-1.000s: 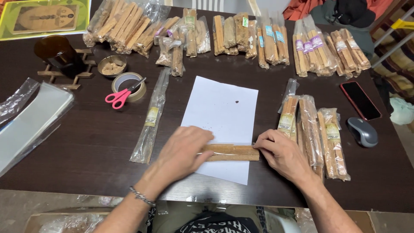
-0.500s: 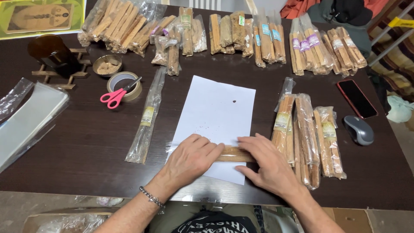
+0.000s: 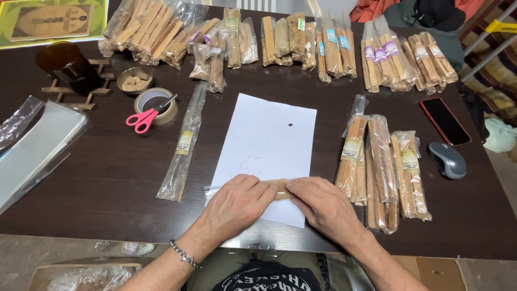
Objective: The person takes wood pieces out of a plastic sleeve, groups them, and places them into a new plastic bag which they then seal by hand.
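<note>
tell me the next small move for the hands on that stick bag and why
Probably press the clear sleeve's flap flat along the wooden stick. Both the left hand and right hand already pinch it on the white paper, fingertips meeting at its middle.

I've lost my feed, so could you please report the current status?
Both hands, left and right, pressed on a bagged wood stick. Stick lies on white paper. Nothing in the way.

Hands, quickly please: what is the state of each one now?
Left hand: fingers bent, pressing on the bagged wooden stick over the white paper.
Right hand: fingers bent, pinching the same stick from the other side.
</note>
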